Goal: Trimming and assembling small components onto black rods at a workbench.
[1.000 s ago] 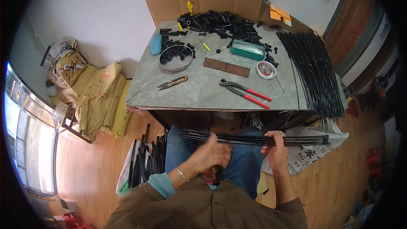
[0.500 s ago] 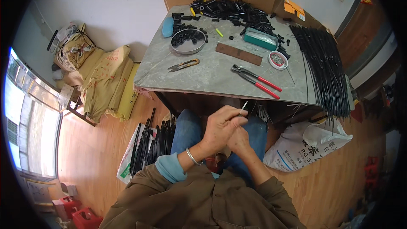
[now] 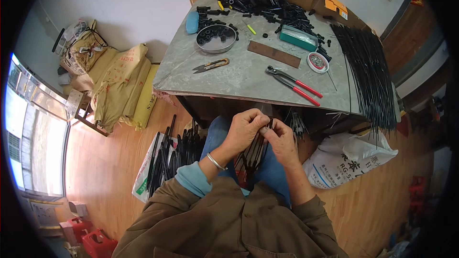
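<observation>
The left hand [image 3: 243,130] and the right hand [image 3: 282,142] met over the lap, both clenched around the upper end of a bundle of thin black rods [image 3: 254,155]. The bundle sat between the knees, below the near edge of the grey stone tabletop [image 3: 239,79]. Its long axis ran steeply, upper end at the fingertips near the tabletop's edge, lower end pointing down toward the body and slightly to the person's left, where it passed out of sight against the blue trousers.

The likeliest trouble was the bundle splaying: each grip pinched only the top, so the loose lower ends could fan apart and single rods slide out onto the wooden floor [image 3: 110,172]. The upper tips stood close under the tabletop and could catch on its edge if lifted. Stray rods already hanging from that edge, just beside the right hand, could tangle with the held ones. The red-handled pliers [image 3: 294,83] lay well apart on the tabletop, out of harm's way.
</observation>
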